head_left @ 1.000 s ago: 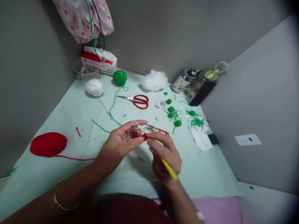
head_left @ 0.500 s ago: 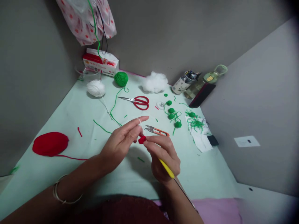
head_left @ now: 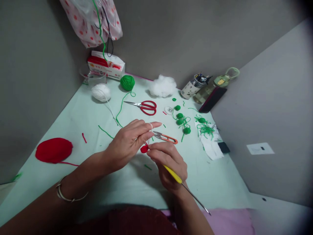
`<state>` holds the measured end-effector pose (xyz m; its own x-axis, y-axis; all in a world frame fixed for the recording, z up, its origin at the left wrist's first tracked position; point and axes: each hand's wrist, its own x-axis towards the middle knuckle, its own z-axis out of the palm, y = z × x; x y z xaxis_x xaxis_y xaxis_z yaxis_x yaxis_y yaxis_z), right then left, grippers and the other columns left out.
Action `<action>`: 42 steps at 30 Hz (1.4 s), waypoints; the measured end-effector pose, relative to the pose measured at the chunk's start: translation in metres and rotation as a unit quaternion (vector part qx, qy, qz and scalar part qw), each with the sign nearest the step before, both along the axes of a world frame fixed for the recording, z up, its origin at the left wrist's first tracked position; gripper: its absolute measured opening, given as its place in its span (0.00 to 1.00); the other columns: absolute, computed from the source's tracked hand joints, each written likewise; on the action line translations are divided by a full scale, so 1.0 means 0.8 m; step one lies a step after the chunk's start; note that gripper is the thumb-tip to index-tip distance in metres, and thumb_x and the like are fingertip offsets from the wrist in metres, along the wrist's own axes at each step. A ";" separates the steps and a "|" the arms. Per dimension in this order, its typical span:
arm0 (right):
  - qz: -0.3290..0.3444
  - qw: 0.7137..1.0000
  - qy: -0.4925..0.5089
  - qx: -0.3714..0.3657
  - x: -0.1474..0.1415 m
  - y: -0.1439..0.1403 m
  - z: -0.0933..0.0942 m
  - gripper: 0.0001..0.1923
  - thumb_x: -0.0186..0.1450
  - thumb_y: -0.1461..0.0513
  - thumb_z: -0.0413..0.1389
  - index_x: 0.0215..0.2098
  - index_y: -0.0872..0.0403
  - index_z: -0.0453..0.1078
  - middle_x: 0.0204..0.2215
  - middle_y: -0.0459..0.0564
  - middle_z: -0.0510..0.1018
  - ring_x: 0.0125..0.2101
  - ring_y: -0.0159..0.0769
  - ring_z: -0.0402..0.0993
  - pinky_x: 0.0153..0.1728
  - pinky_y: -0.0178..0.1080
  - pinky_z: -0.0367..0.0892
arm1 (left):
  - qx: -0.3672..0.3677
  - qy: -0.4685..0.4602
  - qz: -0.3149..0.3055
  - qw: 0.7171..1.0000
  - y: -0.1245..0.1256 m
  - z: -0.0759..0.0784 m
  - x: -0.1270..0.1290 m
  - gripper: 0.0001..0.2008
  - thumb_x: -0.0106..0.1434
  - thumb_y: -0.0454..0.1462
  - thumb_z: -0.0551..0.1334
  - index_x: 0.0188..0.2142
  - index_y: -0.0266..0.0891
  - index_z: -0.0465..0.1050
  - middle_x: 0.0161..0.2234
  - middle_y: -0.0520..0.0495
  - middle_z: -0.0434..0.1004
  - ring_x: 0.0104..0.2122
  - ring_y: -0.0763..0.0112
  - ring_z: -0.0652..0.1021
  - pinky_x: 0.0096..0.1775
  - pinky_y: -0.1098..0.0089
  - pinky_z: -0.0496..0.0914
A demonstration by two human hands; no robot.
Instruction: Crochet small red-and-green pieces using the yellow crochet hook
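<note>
My left hand (head_left: pixel 128 140) is closed in a pinch with white yarn (head_left: pixel 151 125) looped over its stretched index finger. Below its fingertips is a small red crocheted piece (head_left: pixel 144 149), with a short red strand rising from it. My right hand (head_left: pixel 170 161) grips a crochet hook (head_left: pixel 174 173) by its yellow handle; the metal shaft sticks out backward over the wrist. The thumb and index finger of that hand meet at the right edge of the red piece. The hook's working tip is hidden there.
Orange thread snips (head_left: pixel 168 138) lie just beyond my hands, red-handled scissors (head_left: pixel 146 107) farther back. Red yarn (head_left: pixel 54 150), a white ball (head_left: pixel 101 92) and a green ball (head_left: pixel 127 83) are on the left. Small green crocheted balls (head_left: pixel 180 121) and white stuffing (head_left: pixel 162 86) lie right and back.
My left hand has turned and its index fingertip moved right. The red piece has shifted slightly left and down, away from the left fingers. My right hand moved slightly left, still holding the hook.
</note>
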<state>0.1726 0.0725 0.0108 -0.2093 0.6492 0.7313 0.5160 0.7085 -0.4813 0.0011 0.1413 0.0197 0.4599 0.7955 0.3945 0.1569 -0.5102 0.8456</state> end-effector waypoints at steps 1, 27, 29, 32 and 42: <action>-0.007 1.000 0.005 -0.003 0.000 0.000 -0.001 0.13 0.72 0.70 0.54 0.49 0.52 0.77 0.41 0.53 0.83 0.38 0.36 0.81 0.38 0.41 0.79 | -0.024 -0.012 0.002 1.000 0.000 0.001 -0.001 0.17 0.75 0.36 0.58 0.59 0.39 0.77 0.34 0.50 0.78 0.36 0.70 0.74 0.42 0.70 0.71; -0.110 0.984 -0.092 0.103 0.012 -0.008 -0.017 0.22 0.68 0.72 0.60 0.57 0.50 0.76 0.46 0.54 0.82 0.45 0.39 0.82 0.43 0.41 0.82 | -0.364 -0.150 -0.016 0.919 -0.020 0.015 -0.003 0.25 0.62 0.37 0.72 0.58 0.41 0.76 0.34 0.52 0.76 0.37 0.71 0.78 0.49 0.67 0.74; -0.139 0.979 -0.090 0.121 0.012 -0.010 -0.021 0.25 0.67 0.73 0.61 0.58 0.47 0.76 0.44 0.51 0.81 0.43 0.38 0.82 0.41 0.40 0.82 | -0.376 -0.148 -0.022 0.914 -0.022 0.012 0.000 0.29 0.62 0.36 0.71 0.62 0.41 0.73 0.34 0.52 0.76 0.36 0.70 0.77 0.49 0.66 0.74; -0.146 0.977 -0.092 0.123 0.013 -0.011 -0.023 0.26 0.68 0.72 0.60 0.60 0.44 0.74 0.44 0.50 0.81 0.42 0.38 0.82 0.39 0.40 0.82 | -0.403 -0.179 -0.051 0.896 -0.026 0.006 0.003 0.31 0.63 0.36 0.70 0.65 0.41 0.70 0.35 0.51 0.77 0.37 0.69 0.77 0.46 0.66 0.74; -0.111 0.990 0.038 0.074 -0.001 -0.004 -0.015 0.21 0.68 0.73 0.59 0.55 0.47 0.78 0.39 0.50 0.82 0.37 0.36 0.81 0.36 0.40 0.79 | -0.394 -0.248 -0.028 0.885 -0.028 0.005 0.006 0.21 0.62 0.36 0.72 0.55 0.42 0.78 0.33 0.53 0.75 0.32 0.74 0.75 0.40 0.71 0.74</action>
<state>0.1719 0.0693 -0.0013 -0.0138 0.5576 0.8300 0.6325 0.6477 -0.4246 0.0062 0.1191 0.0236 0.4328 0.8950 -0.1082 -0.3398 0.2731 0.9000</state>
